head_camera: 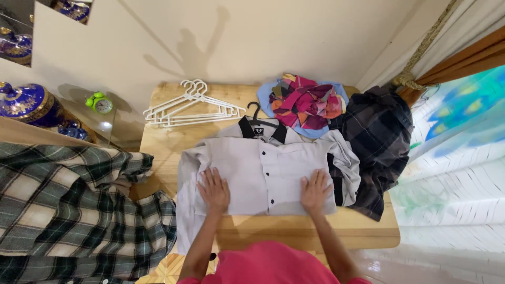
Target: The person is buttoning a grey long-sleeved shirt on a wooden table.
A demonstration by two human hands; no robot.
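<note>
A pale grey button shirt [263,168] with a black collar lies face up on a small wooden table [363,231], still on a black hanger whose hook [254,109] pokes out above the collar. My left hand [213,189] rests flat, fingers spread, on the shirt's left side. My right hand [315,191] presses flat on its right side near the folded sleeve. Neither hand grips anything.
White plastic hangers [192,108] lie at the table's back left. A pink and maroon patterned garment [305,102] and a dark plaid shirt [379,142] sit at the back right. A green plaid shirt [73,210] lies to the left, near a green alarm clock [100,103].
</note>
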